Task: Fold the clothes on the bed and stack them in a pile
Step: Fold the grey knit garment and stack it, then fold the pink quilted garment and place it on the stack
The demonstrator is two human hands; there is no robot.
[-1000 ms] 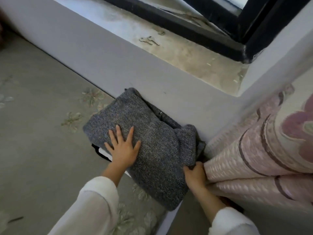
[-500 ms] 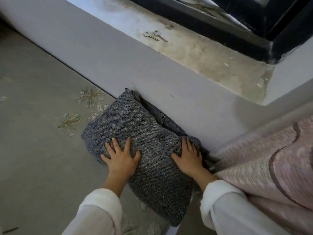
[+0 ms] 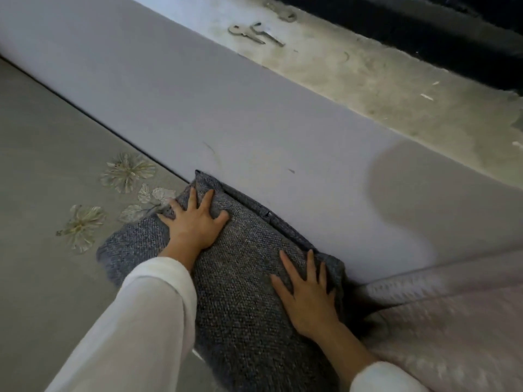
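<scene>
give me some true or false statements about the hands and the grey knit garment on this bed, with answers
1. The left hand and right hand both press flat on the grey knit garment. True.
2. The left hand holds a set of keys. False: the keys lie untouched on the window sill.
3. The garment's far edge lies against the wall. True.
4. A pink quilt is spread over the garment. False: the pink quilt lies beside it, on the right.
</scene>
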